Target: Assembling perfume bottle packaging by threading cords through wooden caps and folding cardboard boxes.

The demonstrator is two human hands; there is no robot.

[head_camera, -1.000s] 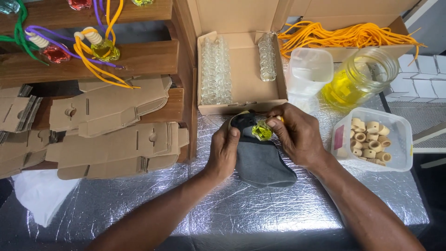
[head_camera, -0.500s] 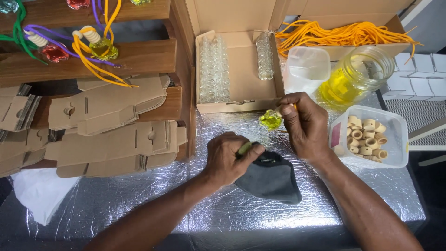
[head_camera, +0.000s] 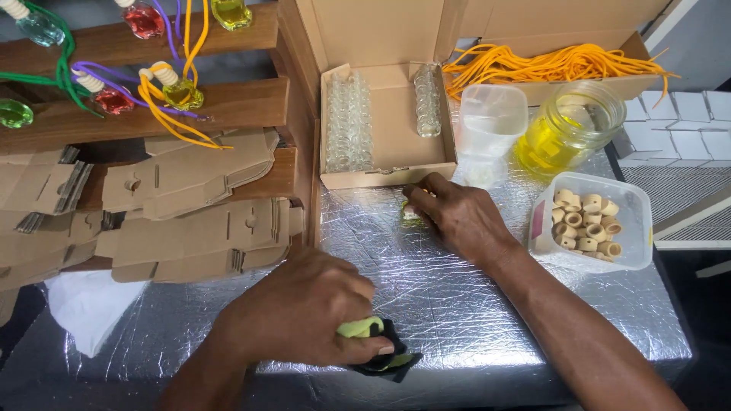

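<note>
Gripping cloth (head_camera: 381, 350) at table edge (head_camera: 487, 377)

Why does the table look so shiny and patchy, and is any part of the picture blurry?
Head view: the crinkled silver foil table cover throws back overhead light as bright white patches; the left hand with its dark cloth looks slightly soft, the right hand sharper; straight edges bow a little toward the corners.

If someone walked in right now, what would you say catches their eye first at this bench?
Probably the crinkled silver foil work surface, where the right hand presses a small yellow-green bottle down near the open cardboard box of clear vials. Nearer the front edge, the left hand bunches a dark cloth with a yellow-green lining. Behind, bright orange cords and a glass jar of yellow liquid stand out.
</note>
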